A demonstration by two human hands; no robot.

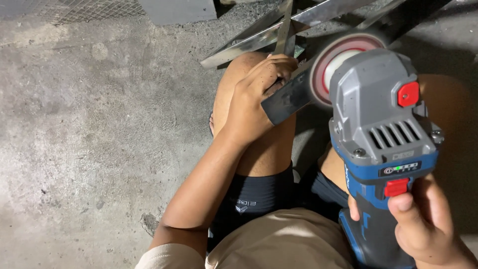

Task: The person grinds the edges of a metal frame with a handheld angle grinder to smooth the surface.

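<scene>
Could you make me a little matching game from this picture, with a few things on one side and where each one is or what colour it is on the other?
Things:
1. left hand
2. right hand
3. round disc
4. square button

Descriptions:
A. red, on the tool's grey head
B. wrapped around the blue tool handle
C. gripping a dark metal bar over the knee
D. pinkish, at the front of the tool by the bar

Pairs: 1-C, 2-B, 3-D, 4-A

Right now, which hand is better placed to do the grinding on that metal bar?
The right hand, I think. It already grips the blue and grey angle grinder, thumb by its red switch, with the disc close to the dark metal bar. The left hand is busy steadying that bar against the knee.
</scene>
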